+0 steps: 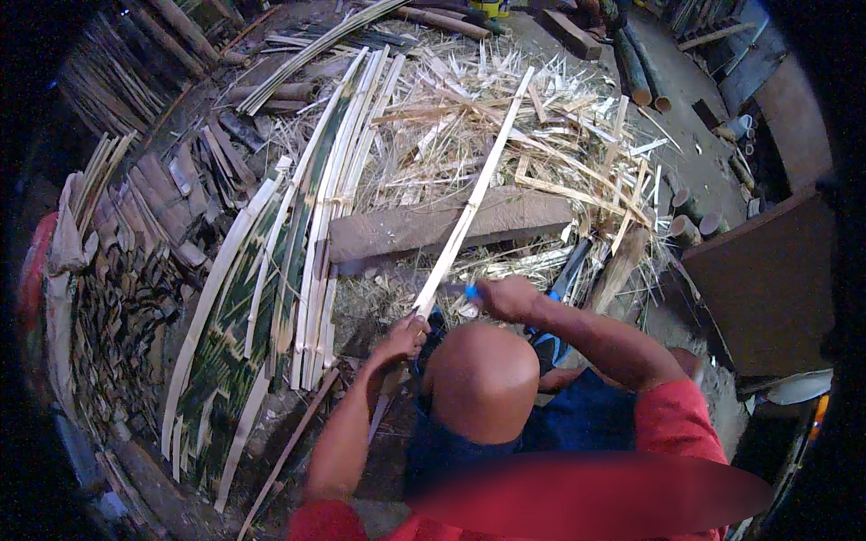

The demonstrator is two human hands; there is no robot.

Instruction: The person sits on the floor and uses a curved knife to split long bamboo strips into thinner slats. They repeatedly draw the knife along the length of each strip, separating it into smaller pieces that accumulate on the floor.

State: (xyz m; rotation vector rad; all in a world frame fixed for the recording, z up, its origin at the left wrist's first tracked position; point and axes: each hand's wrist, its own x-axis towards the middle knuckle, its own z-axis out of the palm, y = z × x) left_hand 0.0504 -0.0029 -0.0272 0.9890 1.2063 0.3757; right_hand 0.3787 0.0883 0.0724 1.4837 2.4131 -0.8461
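A long pale bamboo strip slants from my lap up and away across a thick wooden block. My left hand is closed around its near end, beside my bare knee. My right hand is closed on a tool with a blue part showing at the fist, just right of the strip. A dark, blurred blade seems to reach left from it, so I take it for a knife. Whether it touches the strip, I cannot tell.
Split bamboo strips, some green-skinned, lie lengthwise on my left. Beyond the block spreads a heap of shavings and splinters. Stacked split pieces fill the far left. Bamboo poles lie at the back right, and a brown panel stands right.
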